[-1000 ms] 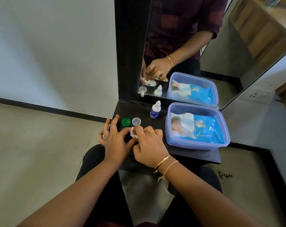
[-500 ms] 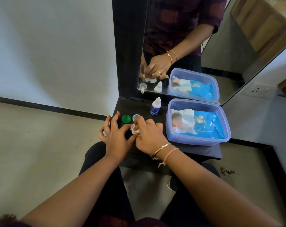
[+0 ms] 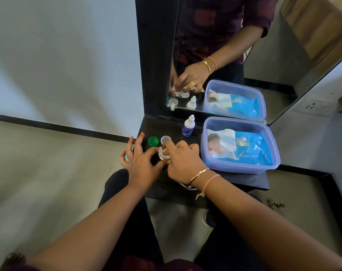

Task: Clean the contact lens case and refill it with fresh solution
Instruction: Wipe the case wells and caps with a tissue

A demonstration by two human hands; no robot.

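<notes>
Wiping at the dark worktop [image 3: 250, 179]
Our right hand [image 3: 182, 163] pinches a white wipe [image 3: 163, 153]; left hand [image 3: 140, 163] grip unclear. Blue tub [image 3: 242, 166] holds a wipes pack [image 3: 242, 145].

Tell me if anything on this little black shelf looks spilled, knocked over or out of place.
Nothing stands out. The solution bottle stands upright with its cap on, the green cap and clear cap lie side by side, and the wipes box sits squarely on the shelf. No liquid is visible.

Gold bangle [image 3: 198, 175], pink thread bracelet [image 3: 210, 182], finger ring [image 3: 184, 146]
</notes>
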